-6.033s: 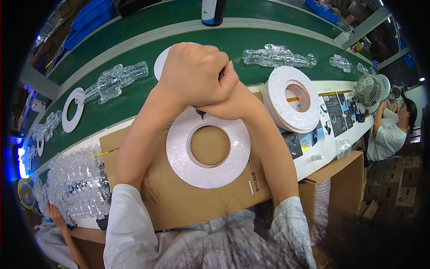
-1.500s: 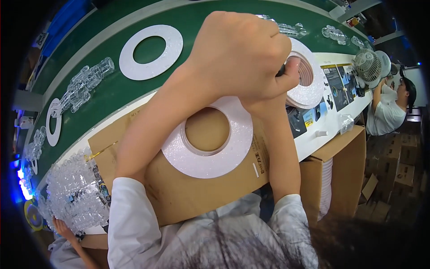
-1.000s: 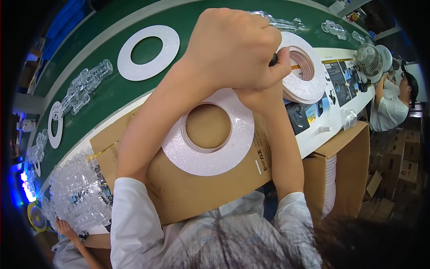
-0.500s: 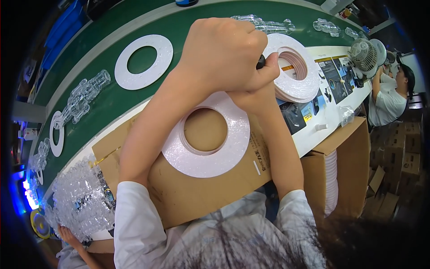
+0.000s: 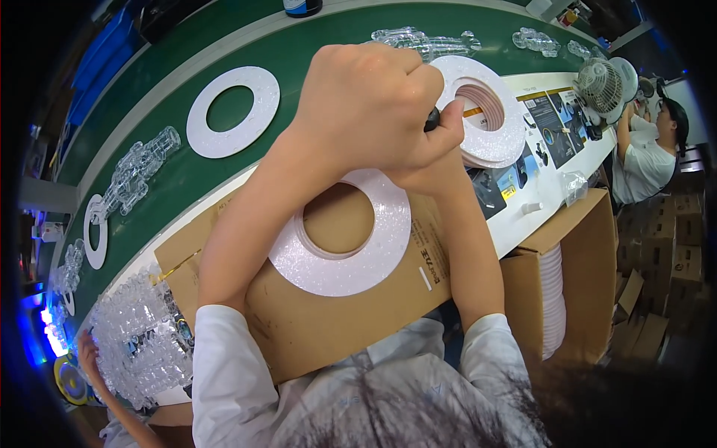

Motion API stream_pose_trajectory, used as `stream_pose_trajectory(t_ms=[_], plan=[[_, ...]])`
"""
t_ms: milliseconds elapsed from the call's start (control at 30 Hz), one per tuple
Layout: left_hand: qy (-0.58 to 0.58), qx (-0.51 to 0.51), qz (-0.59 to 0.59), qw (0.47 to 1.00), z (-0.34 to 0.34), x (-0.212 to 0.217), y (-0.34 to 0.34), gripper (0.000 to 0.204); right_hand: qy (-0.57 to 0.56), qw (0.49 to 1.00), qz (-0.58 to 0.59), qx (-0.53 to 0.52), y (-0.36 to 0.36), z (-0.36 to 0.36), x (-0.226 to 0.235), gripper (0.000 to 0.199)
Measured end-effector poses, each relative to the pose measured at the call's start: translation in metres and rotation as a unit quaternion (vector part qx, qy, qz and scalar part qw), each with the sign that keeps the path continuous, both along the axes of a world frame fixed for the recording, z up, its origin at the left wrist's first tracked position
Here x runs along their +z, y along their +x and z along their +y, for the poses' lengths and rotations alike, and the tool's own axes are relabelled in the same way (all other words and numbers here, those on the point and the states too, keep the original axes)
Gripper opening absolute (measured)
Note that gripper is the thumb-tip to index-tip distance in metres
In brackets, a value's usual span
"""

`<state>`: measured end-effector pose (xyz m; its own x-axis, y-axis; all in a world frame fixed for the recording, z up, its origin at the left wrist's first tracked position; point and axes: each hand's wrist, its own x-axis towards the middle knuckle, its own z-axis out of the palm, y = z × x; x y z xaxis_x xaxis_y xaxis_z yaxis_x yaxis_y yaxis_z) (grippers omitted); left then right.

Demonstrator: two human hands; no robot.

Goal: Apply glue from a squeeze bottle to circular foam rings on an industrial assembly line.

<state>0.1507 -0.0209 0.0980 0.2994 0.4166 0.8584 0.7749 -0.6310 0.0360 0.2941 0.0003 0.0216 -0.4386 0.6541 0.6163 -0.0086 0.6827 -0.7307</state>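
Observation:
My left hand (image 5: 366,101) is closed in a fist, knuckles up, around a small black round-ended thing (image 5: 432,119). The rest of that thing is hidden. Beneath the left hand, my right hand (image 5: 422,176) shows only its wrist side; its fingers are hidden. Below both hands, a short stack of white speckled flat rings (image 5: 336,278) lies on a brown cardboard sheet (image 5: 321,336) over my lap. Another, taller stack of white rings (image 5: 502,145) stands just right of my fist, its inner edges pinkish.
The green belt (image 5: 299,71) carries a single white ring (image 5: 262,112) and clear plastic pieces (image 5: 139,170). Bagged clear parts (image 5: 142,336) lie left, near a co-worker's hand (image 5: 88,355). An open carton (image 5: 582,284) holding rings stands right. Beyond are a fan (image 5: 600,88) and another person (image 5: 646,153).
My joined hands have come slightly lower, still clasped around the black-ended thing. At the left, the co-worker's hand has moved up along the bagged parts. The surroundings have shifted slightly left.

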Motion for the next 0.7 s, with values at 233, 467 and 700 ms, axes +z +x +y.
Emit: stream_pose_trajectory(t_ms=[233,467,700], plan=[[0.023,-0.011,-0.011,1.0,0.0011,-0.0002,-0.0022,0.03,0.021,1.0,-0.011,-0.015,0.0001,0.0025,-0.0016,0.026],[0.024,-0.02,-0.008,0.999,0.0041,-0.0037,-0.0006,0.03,0.054,0.998,-0.012,-0.027,0.0012,0.0038,-0.0035,0.024],[0.022,-0.017,0.0,1.0,0.0016,-0.0022,-0.0018,0.031,0.043,0.999,-0.012,-0.009,0.0012,0.0037,-0.0022,0.023]])
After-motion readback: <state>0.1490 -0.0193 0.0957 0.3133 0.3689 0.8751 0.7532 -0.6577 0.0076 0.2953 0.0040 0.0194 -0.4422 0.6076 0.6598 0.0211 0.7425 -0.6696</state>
